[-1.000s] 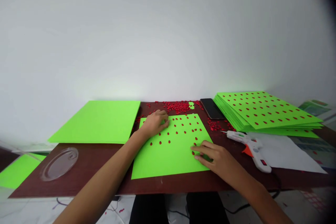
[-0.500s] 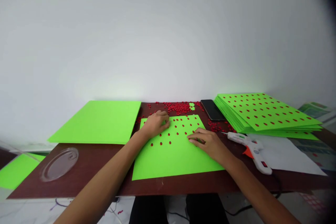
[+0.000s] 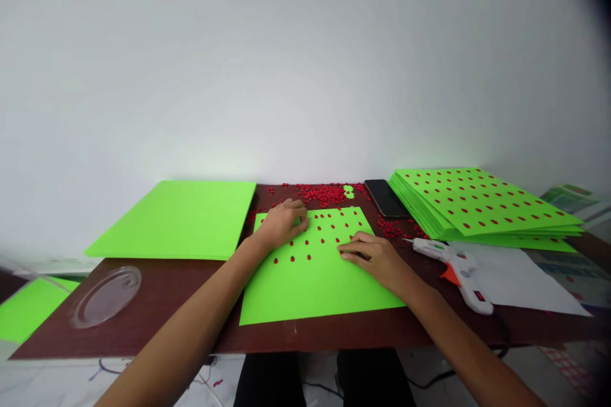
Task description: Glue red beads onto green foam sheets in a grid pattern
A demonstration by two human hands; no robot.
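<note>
A bright green sheet (image 3: 310,296) lies in front of me, with rows of small red teardrop-shaped pieces (image 3: 292,259) on its upper half. My right hand (image 3: 375,259) is low over the sheet's right side, thumb and forefinger closed on one red piece at the sheet's surface, at the right end of the lowest row. My left hand (image 3: 282,224) rests at the sheet's upper left. Its fingers are curled down, and whatever is under them is hidden. Behind the sheet, many loose red pieces (image 3: 324,194) lie scattered on the brown table (image 3: 167,305).
A plain green stack (image 3: 176,219) stands at left, near a clear plastic lid (image 3: 107,297). To the right are a black phone (image 3: 386,198), a stack of red-dotted green sheets (image 3: 487,200), a white glue gun (image 3: 456,270) and white paper (image 3: 525,283). Small green cutouts (image 3: 349,192) lie at the back.
The right fingertips have shifted very slightly at the same spot on the sheet, with a red piece at them. The left hand stays in place, and the view has tilted a little.
</note>
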